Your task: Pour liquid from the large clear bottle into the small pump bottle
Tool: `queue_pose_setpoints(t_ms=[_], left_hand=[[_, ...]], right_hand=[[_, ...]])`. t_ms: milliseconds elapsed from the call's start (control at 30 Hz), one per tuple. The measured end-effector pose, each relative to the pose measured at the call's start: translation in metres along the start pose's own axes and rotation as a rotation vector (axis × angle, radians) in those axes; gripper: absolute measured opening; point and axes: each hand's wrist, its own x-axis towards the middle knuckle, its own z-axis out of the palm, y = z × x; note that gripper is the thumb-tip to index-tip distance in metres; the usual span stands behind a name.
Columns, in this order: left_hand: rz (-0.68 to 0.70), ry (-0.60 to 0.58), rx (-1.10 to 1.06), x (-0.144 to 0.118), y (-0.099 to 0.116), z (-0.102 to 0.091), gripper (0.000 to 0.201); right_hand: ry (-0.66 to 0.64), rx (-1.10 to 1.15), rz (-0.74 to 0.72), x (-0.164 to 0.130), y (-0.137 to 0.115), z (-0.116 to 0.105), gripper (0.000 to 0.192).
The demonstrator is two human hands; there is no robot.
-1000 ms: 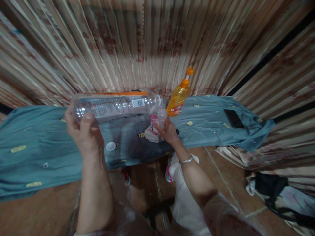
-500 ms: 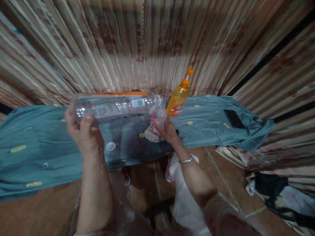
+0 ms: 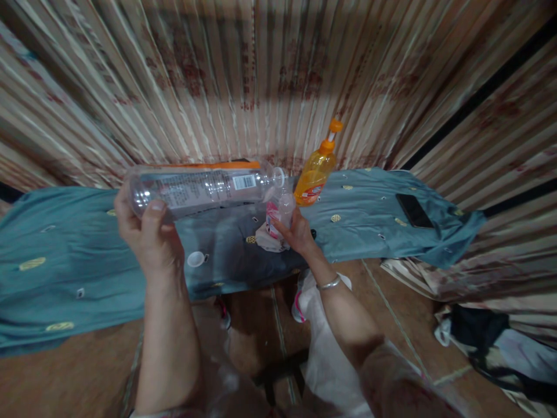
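My left hand [image 3: 150, 232] is closed round the base of a large clear plastic bottle [image 3: 209, 187] with an orange-edged label and a barcode. The bottle lies nearly level in the air, its uncapped mouth pointing right. Just below that mouth, my right hand [image 3: 298, 232] grips a small clear bottle [image 3: 286, 206] with a pink and white label. A pale cloth [image 3: 270, 239] lies under and around the small bottle's foot. Whether liquid passes between the two bottles is too blurred to tell. Beyond my right hand stands an orange pump bottle [image 3: 314, 177], partly filled.
A teal cloth with pineapple prints covers the long narrow table [image 3: 361, 238]. A white round cap [image 3: 195, 259] lies near its front edge, and a black phone [image 3: 414, 211] towards the right end. Pleated curtains [image 3: 270, 75] hang behind. A dark bag [image 3: 478, 331] sits on the floor at right.
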Motion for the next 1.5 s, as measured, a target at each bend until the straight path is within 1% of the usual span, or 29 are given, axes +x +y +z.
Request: queue_pose_setpoints(t_ms=[133, 333, 567, 767, 1000, 1100, 1200, 1333, 1500], left_hand=[[-0.006, 0.017, 0.006, 0.000, -0.002, -0.001, 0.050], [-0.014, -0.003, 0.002, 0.001, -0.002, -0.002, 0.050], [0.015, -0.019, 0.047, 0.001, -0.003, -0.003, 0.049], [0.012, -0.043, 0.025, 0.002, -0.006, -0.006, 0.051], [-0.010, -0.017, 0.001, 0.000, -0.003, -0.004, 0.048], [0.009, -0.013, 0.017, 0.000, -0.003, -0.003, 0.049], [0.030, -0.024, 0.033, 0.000, -0.006, -0.004, 0.050], [0.017, -0.012, 0.005, 0.001, -0.009, -0.008, 0.051], [0.029, -0.040, 0.074, 0.001, -0.008, -0.007, 0.052]], right_hand=[[-0.002, 0.018, 0.033, 0.001, -0.004, -0.001, 0.060], [-0.015, 0.037, 0.052, 0.000, -0.009, -0.004, 0.059], [0.019, 0.059, 0.035, -0.001, -0.003, 0.000, 0.059], [-0.001, 0.070, 0.038, 0.000, -0.002, -0.001, 0.058], [0.015, 0.069, 0.045, 0.000, -0.001, 0.000, 0.056], [0.015, 0.065, 0.046, 0.000, 0.001, 0.001, 0.058], [0.010, 0.063, 0.052, -0.001, -0.003, 0.000, 0.059], [-0.018, 0.038, 0.079, 0.000, -0.010, -0.003, 0.057], [-0.043, 0.027, 0.114, 0.001, -0.013, -0.006, 0.057]])
